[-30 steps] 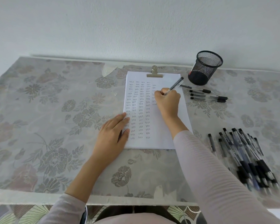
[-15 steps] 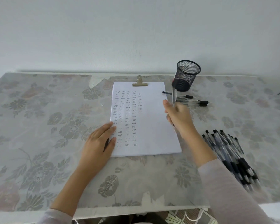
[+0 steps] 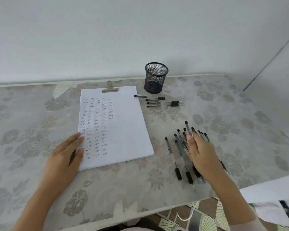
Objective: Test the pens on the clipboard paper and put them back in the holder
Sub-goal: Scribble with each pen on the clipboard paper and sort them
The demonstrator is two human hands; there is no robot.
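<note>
The white clipboard paper (image 3: 125, 130) lies mid-table under a brass clip (image 3: 110, 88), with columns of small pen marks on its left half. My left hand (image 3: 65, 155) rests flat on the sheet's lower left corner. My right hand (image 3: 202, 154) hovers over a pile of black-capped pens (image 3: 178, 147) to the right of the paper. Between thumb and fingers it grips one pen (image 3: 188, 128) whose end sticks up past the thumb. The black mesh holder (image 3: 155, 79) stands upright behind the paper's top right corner and looks empty.
Several pens (image 3: 158, 102) lie side by side just in front of the holder. A floral cloth (image 3: 32, 122) covers the table, which meets a white wall at the back. The table's front edge (image 3: 173, 206) runs close below my right forearm.
My right hand left the paper, carried the pen right and toward me, and is now over the pen pile. My left hand stayed on the sheet. The camera tilted and shifted.
</note>
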